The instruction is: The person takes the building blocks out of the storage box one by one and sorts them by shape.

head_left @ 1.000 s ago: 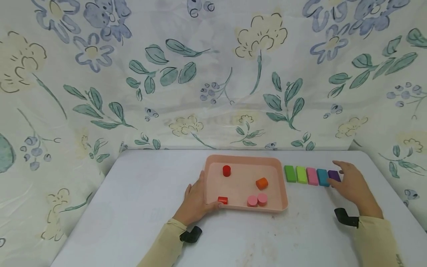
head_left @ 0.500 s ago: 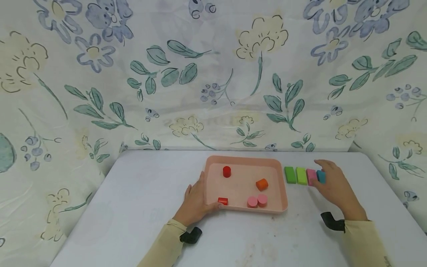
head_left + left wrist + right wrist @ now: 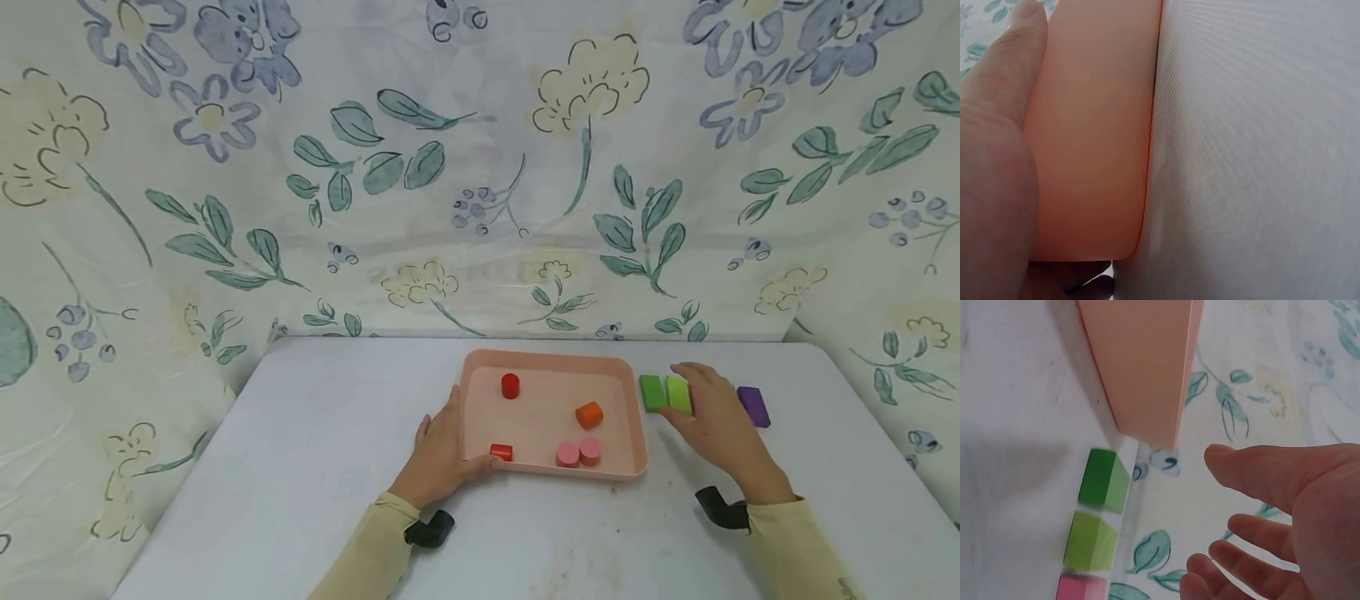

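Observation:
My left hand [image 3: 435,465] holds the peach tray [image 3: 540,421] at its front left corner, thumb along the front rim, fingers against the left side. Inside it lie a red cylinder [image 3: 510,386] at the back, another at the front near my thumb, an orange cylinder [image 3: 589,414] and two pink cylinders [image 3: 567,454]. My right hand [image 3: 716,429] hovers over the row of blocks, fingers apart and nothing between them. Beside its fingertips are a lime block [image 3: 677,395] and a green block [image 3: 652,394]. A pink block [image 3: 1082,589] shows in the right wrist view. The blue block is hidden under the hand.
A purple block [image 3: 753,407] lies at the right end of the row, past my right hand. The white table [image 3: 337,433] ends at a floral curtain [image 3: 465,208] behind. Each wrist carries a black camera mount [image 3: 431,529].
My right hand has swept left along the row, from the purple block to above the pink and lime ones, uncovering the purple block. My left hand and the tray stay put.

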A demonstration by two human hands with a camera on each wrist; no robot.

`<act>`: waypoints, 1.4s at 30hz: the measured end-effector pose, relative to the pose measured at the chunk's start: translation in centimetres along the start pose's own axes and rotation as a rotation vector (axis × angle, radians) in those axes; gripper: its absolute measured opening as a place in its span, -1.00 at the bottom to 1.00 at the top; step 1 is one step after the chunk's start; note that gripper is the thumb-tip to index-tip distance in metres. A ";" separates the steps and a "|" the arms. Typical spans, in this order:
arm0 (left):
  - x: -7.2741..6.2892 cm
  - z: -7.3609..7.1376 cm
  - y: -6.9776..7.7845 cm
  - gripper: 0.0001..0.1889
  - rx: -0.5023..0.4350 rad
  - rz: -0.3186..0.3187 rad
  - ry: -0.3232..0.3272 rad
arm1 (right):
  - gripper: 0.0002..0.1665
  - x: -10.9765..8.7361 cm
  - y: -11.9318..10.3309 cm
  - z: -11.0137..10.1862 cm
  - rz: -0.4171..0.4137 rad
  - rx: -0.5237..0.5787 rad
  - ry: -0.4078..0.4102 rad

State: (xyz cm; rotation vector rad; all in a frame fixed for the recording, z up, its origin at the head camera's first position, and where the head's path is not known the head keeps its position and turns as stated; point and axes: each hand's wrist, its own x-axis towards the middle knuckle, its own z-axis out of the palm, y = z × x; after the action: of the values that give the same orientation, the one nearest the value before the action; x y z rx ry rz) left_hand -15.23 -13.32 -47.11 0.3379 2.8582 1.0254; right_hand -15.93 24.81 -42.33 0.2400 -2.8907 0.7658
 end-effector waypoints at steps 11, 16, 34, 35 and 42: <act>0.1 0.1 0.1 0.31 0.002 0.007 0.001 | -0.25 0.1 -2.1 1.3 -0.006 -0.017 -0.024; 0.1 0.0 0.2 0.31 -0.001 0.005 -0.003 | -0.22 0.1 -3.2 2.1 -0.024 0.027 -0.030; 0.3 0.1 0.0 0.32 0.040 -0.005 0.000 | -0.26 0.2 -5.0 4.9 -0.085 0.121 -0.048; 0.2 0.1 0.0 0.32 0.043 -0.006 -0.002 | -0.27 0.2 -5.0 5.1 -0.090 0.126 -0.049; 0.1 0.0 0.1 0.32 0.035 -0.009 -0.004 | -0.30 0.3 -5.5 6.2 -0.111 0.116 -0.070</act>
State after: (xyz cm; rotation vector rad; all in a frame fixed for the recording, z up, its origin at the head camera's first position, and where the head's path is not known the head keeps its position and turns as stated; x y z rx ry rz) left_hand -15.28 -13.22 -47.03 0.3288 2.8744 0.9726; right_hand -15.79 16.96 -45.01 0.4447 -2.8714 0.9229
